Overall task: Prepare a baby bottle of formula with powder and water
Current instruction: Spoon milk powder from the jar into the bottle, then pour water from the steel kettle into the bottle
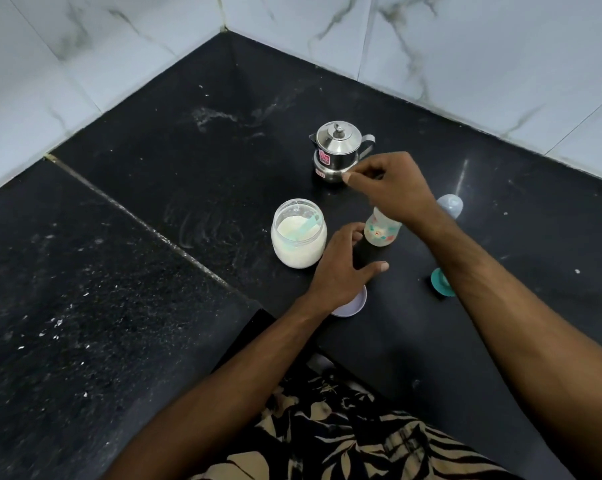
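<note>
Nearest to us we see patterned black-and-tan clothing at the bottom edge, with both bare forearms reaching out over the black stone desk. Just past the desk's front edge lies a pale round lid, partly covered by the left wrist. The left hand hovers above it with its fingers loosely spread and holding nothing, the thumb pointing right and the other fingers curved toward the baby bottle. To the right, partly behind the right forearm, a teal ring rests on the desk.

A little farther, an open jar of white powder stands left of the left hand, with a teal scoop lying inside it. Right of that hand stands the baby bottle, upright and topless, with coloured prints on its side; the right hand's wrist passes over its mouth. A clear cap sits beyond the right forearm.

The right hand reaches toward a lidded steel pot standing farther back. Its fingertips are drawn together in front of the pot's base; we cannot tell whether they pinch anything. Marbled white tiles form the corner behind.
</note>
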